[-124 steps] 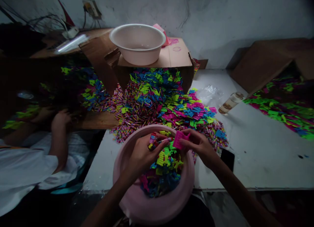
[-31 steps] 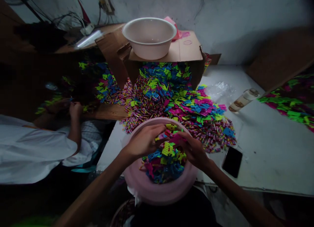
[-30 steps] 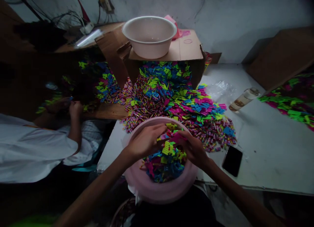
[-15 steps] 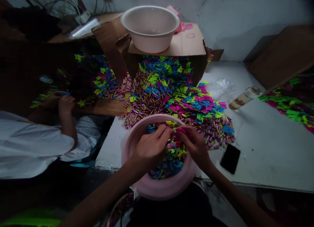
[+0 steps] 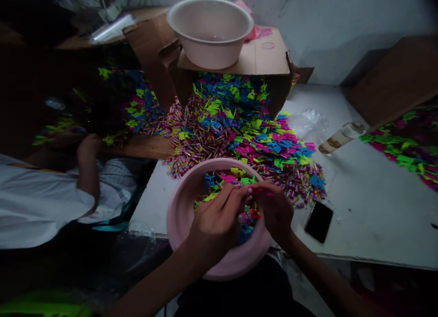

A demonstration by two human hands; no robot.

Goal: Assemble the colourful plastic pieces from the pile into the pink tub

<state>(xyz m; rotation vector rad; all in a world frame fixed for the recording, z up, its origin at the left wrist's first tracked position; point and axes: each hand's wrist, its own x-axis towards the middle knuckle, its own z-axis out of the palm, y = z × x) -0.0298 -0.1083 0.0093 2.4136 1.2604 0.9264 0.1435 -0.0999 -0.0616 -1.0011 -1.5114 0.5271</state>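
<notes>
Over a pink basin (image 5: 178, 216) my left hand (image 5: 217, 219) and my right hand (image 5: 277, 212) meet at the fingertips. My right hand is closed on a bright pink plastic piece (image 5: 266, 192). My left fingers pinch a small printed tube (image 5: 250, 191) against that piece. Another printed tube with a red end (image 5: 249, 216) shows just below the left fingers; whether that hand also grips it I cannot tell. Loose yellow, blue, green and pink plastic pieces (image 5: 210, 197) lie in the basin, partly hidden by my hands.
Behind the basin, small printed tubes (image 5: 191, 146) and coloured plastic pieces (image 5: 263, 139) spill from a cardboard box (image 5: 270, 57) bearing a pale basin (image 5: 210, 52). A phone (image 5: 319, 221) and a bottle (image 5: 342, 137) are to the right. A co-worker's arm (image 5: 89, 171) is at left.
Both hands have shifted slightly down and right, still together at the fingertips. The pink piece has turned and is now more covered by the right hand. The view has tilted slightly.
</notes>
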